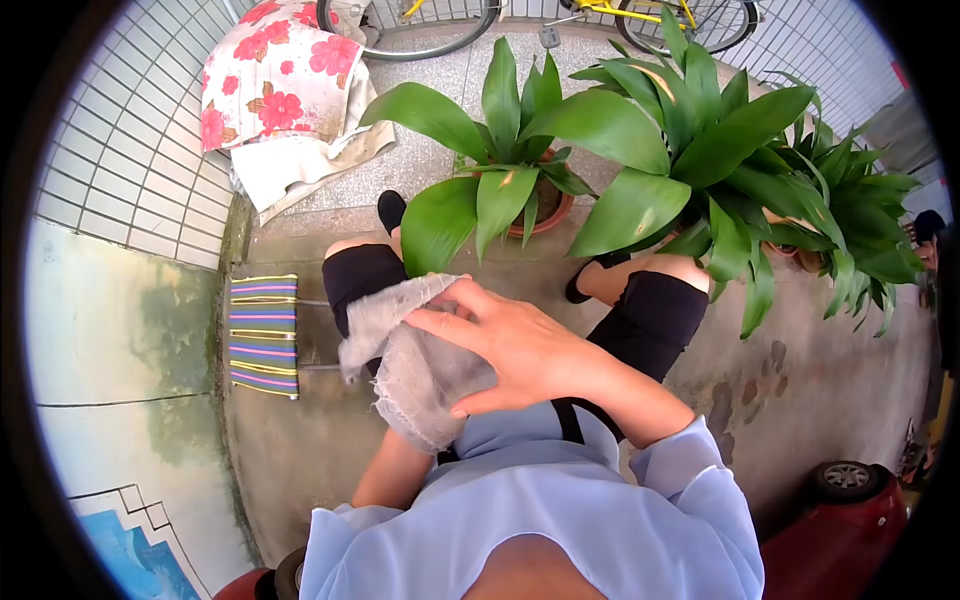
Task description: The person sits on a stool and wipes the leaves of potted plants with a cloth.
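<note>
We see a striped stool on the left, a flowered cloth far left, a yellow bicycle at the far side, leafy plants in pots far right, and a red car near right.

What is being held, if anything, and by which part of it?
A grey cloth, by its upper edge and right side, in the right hand; it hides the left hand, whose grip cannot be told.

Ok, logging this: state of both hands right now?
Left hand: covered by the gray cloth, grip can't be told.
Right hand: open, fingers spread against it.
</note>
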